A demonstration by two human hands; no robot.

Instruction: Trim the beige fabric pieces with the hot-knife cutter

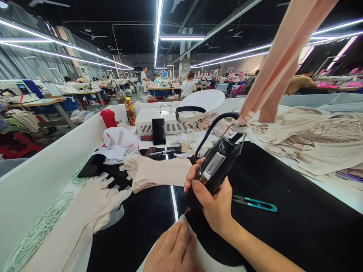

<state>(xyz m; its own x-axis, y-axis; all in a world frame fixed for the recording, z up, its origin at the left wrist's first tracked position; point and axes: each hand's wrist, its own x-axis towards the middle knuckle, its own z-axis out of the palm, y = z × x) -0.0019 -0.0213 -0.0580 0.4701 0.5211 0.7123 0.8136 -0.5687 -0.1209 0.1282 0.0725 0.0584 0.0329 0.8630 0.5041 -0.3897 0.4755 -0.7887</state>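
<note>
My right hand [217, 202] is wrapped round a black handheld electric tool [224, 155] with a silver plate on its side. The tool hangs from a twisted pink fabric strip [266, 75] and a black cord. Its lower end is near the tip of a pale fabric piece [215, 260], close to my left fingers; I cannot tell whether they touch. At the bottom, my left hand [172, 247] pinches this fabric, its fingers together. Teal thread snips [256, 204] lie on the black table surface [136, 234], right of my right hand.
A stack of pale cut pieces [159, 172] lies ahead, with more pale pieces [85, 207] left. Green cord [42, 230] runs along the white side wall [56, 166]. A phone [159, 131] leans on a white box [144, 121]. Pale fabric [326, 139] is heaped right. Several people work farther back.
</note>
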